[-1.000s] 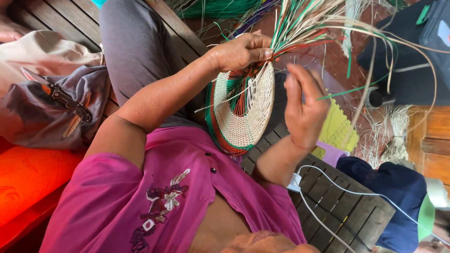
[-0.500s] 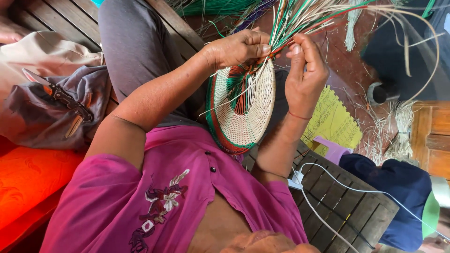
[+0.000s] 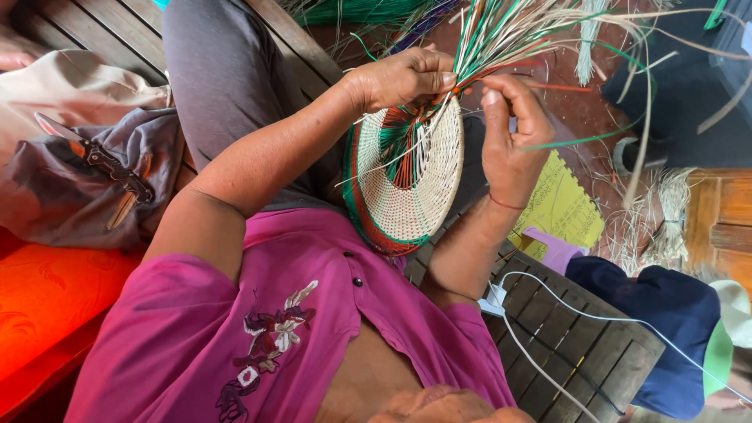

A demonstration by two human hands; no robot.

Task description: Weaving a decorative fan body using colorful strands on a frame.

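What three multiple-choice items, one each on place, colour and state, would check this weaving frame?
1. Where does the folding knife with the orange and black handle lie?
A. on the grey cloth bag at the left
B. on the yellow sheet
C. in the person's lap

2. What colour is the wide middle of the round woven straw disc?
A. blue
B. cream
C. black

3. What is the left hand doing?
A. resting flat on the bench
B. holding the knife
C. pinching the bundle of loose green, red and cream strands at the disc's top edge

Answers: 1 A, the knife rests on the grey cloth bag; 2 B, cream coils inside red and green bands; 3 C, the fingers close on the strands.
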